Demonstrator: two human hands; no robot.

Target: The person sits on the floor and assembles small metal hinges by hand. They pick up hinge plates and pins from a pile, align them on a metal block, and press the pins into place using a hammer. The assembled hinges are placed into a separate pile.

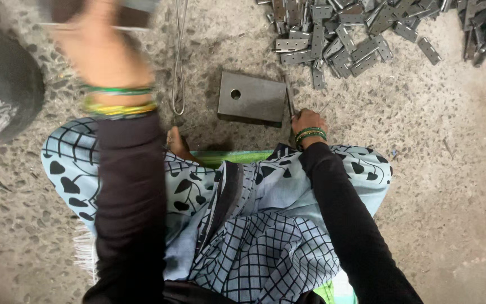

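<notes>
From the head view, the left hand (99, 42) was raised near the top edge, blurred, its grip closed on a hammer (99, 12) whose shape was hard to make out. The right hand (307, 121) rested on the floor (434, 169) just beside a steel block (252, 98) with a round hole, fingers pinched on a thin rod (289, 98) along the block's right edge. A heap of hinges (344, 34) lay beyond the block. A dark bowl (4, 84) sat at far left.

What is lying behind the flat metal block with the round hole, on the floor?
Behind the metal block lies a heap of small metal hinge plates on the speckled floor. What lies under the block cannot be seen.
</notes>
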